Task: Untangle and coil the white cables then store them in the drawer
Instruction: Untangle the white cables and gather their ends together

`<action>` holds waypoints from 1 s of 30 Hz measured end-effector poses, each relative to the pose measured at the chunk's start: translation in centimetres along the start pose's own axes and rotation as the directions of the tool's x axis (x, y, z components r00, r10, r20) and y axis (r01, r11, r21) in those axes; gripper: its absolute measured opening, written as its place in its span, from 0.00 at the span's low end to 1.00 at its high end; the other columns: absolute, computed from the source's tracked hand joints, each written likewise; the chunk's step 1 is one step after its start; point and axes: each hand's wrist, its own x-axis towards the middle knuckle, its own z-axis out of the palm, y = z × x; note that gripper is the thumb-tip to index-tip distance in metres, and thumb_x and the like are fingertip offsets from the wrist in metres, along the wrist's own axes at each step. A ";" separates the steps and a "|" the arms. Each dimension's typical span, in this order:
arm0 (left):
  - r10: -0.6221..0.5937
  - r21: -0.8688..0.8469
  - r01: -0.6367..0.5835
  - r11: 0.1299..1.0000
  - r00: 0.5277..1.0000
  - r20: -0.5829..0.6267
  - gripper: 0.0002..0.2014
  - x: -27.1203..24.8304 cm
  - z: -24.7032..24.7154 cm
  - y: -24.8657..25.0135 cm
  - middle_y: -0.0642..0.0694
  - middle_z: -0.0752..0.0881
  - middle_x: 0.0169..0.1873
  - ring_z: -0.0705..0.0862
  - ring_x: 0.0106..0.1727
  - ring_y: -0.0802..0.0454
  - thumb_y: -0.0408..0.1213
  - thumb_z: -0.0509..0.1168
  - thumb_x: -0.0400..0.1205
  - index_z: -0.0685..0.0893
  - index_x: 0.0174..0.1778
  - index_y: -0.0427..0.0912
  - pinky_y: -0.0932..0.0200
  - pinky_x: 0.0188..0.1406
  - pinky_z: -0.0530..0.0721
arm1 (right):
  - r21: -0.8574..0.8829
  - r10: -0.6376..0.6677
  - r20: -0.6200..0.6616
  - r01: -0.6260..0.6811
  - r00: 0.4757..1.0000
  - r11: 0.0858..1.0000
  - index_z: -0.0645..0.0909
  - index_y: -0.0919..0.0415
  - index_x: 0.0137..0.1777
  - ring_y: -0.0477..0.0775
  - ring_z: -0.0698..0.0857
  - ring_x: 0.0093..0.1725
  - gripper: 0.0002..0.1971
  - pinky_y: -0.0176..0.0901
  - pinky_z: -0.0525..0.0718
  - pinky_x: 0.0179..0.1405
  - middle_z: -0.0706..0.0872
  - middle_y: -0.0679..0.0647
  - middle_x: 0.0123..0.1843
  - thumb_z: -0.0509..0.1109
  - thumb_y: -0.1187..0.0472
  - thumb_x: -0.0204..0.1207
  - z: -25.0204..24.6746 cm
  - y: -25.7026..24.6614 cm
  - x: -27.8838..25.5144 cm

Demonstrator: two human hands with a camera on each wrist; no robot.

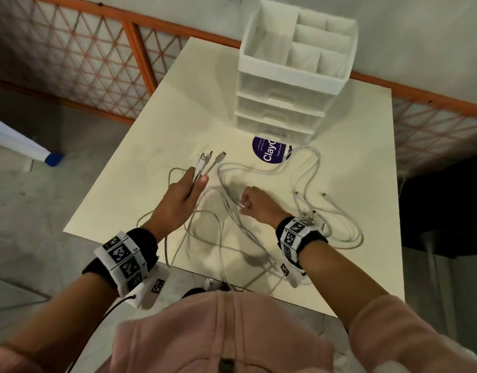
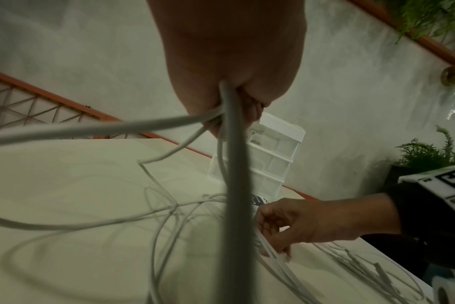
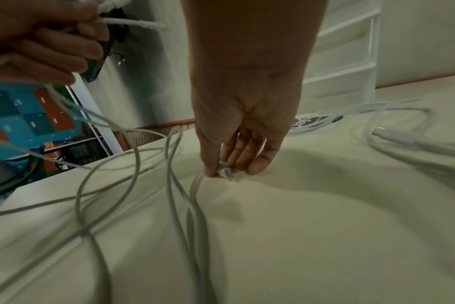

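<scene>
Several white cables (image 1: 232,219) lie tangled in loops over the cream table (image 1: 140,162). My left hand (image 1: 189,184) is raised above the table and grips a bundle of cable ends, their plugs (image 1: 210,157) sticking out past the fingers. In the left wrist view the cords (image 2: 234,144) hang down from that fist. My right hand (image 1: 248,203) is down at the table's middle and pinches a cable plug (image 3: 225,168) between thumb and fingertips. A white drawer unit (image 1: 283,103) with three shut drawers and an open divided top stands at the far edge.
A round purple sticker (image 1: 269,153) lies in front of the drawer unit. More cable loops and loose plugs (image 1: 339,224) lie by the table's right edge. An orange-framed lattice fence (image 1: 97,63) runs behind the table. A green plant (image 2: 429,152) stands to the right.
</scene>
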 end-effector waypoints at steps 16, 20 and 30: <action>0.184 -0.083 -0.180 0.980 0.982 0.042 0.09 2.9 3.3 3.6 0.52 0.71 0.25 0.69 0.25 0.57 0.40 0.62 0.84 0.71 0.51 0.38 0.69 0.27 0.68 | 0.446 -0.101 -0.411 0.297 0.906 0.844 0.83 0.67 0.41 0.48 0.86 0.28 0.09 0.38 0.81 0.35 0.87 0.66 0.37 0.80 0.68 0.64 -10.9 -5.5 -4.4; 0.198 -0.075 -0.198 0.977 0.980 -0.001 0.11 3.7 4.2 4.2 0.51 0.76 0.28 0.72 0.29 0.58 0.41 0.63 0.83 0.74 0.43 0.36 0.69 0.29 0.69 | 0.551 -0.143 -0.373 0.342 0.917 0.761 0.79 0.60 0.41 0.51 0.87 0.29 0.06 0.36 0.78 0.31 0.88 0.58 0.33 0.74 0.62 0.73 -11.6 -8.3 -4.6; 0.028 -0.196 -0.048 0.979 0.994 -0.106 0.14 3.4 2.1 3.2 0.49 0.70 0.28 0.67 0.28 0.56 0.47 0.51 0.87 0.74 0.40 0.45 0.55 0.33 0.71 | -0.031 -0.037 0.018 0.038 0.999 0.999 0.80 0.71 0.57 0.58 0.79 0.52 0.15 0.46 0.76 0.55 0.79 0.66 0.54 0.74 0.69 0.71 -2.3 0.7 -0.9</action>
